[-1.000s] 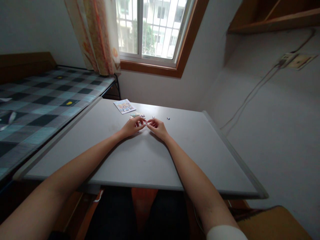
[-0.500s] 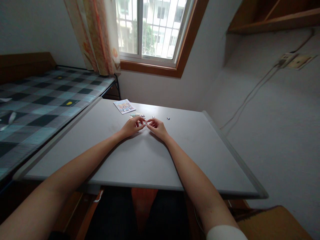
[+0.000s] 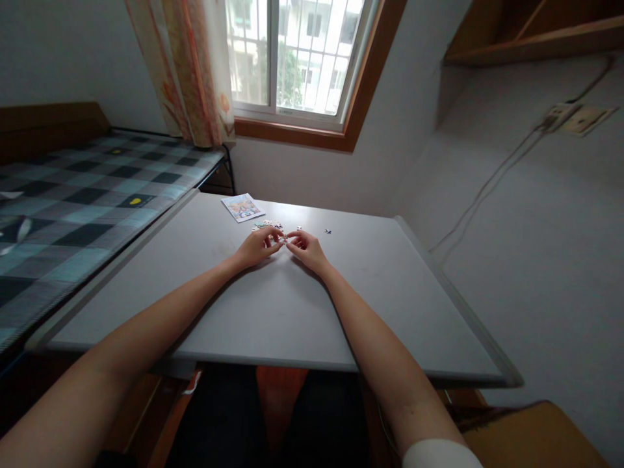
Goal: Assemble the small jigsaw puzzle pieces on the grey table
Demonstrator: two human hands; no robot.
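Blue-grey and black checks cover the bed (image 3: 92, 214), which runs along the left side, its wooden headboard (image 3: 49, 127) at the far end. A shiny, see-through item (image 3: 14, 234) lies at the picture's left edge, too blurred to name. Next comes the curtain (image 3: 190, 78), orange and cream, hanging over the far end of the bed. Just right of the bed begins the grey-white counter (image 3: 292, 312), spanning the middle of the view. Near its far edge lies a printed card (image 3: 243, 207), flat and turned at an angle. Close to it, the pile (image 3: 268, 225) of small puzzle bits sits just behind the left hand (image 3: 258, 247), whose thumb and fingers pinch a small piece (image 3: 285, 240). That piece is between the two hands, near the counter's far side; its shape is too small to make out. From the other side the right hand (image 3: 308, 250) has its grip closed on it too, fingertips almost meeting the left ones. The window (image 3: 312, 58) stands beyond. One loose bit (image 3: 299, 228) lies just behind the right hand, another bit (image 3: 328, 231) apart to its right. Farther right, a cord (image 3: 487, 185) slants up the wall to a socket (image 3: 587, 120), below a wooden shelf (image 3: 536, 52).
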